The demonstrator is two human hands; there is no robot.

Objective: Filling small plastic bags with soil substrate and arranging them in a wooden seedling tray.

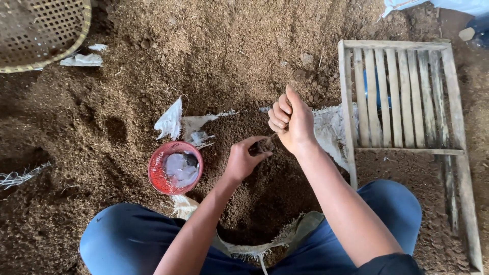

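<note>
I sit over a heap of brown husk-like litter (265, 193) lying on a torn white sack (331, 127). My left hand (244, 158) pinches a small dark lump (263, 146) just above the heap. My right hand (291, 121) is closed in a fist right above it, gripping a thin stick-like tool whose tip (273, 136) touches the lump. A small red plastic basket (174, 168) holding white crumpled plastic rests on the litter left of my left hand.
A slatted wooden frame (407, 97) lies flat at the right. A woven bamboo basket (38, 30) sits at the top left corner. Torn white scraps (170, 121) lie on the litter behind the red basket. My blue-trousered knees (122, 239) frame the heap.
</note>
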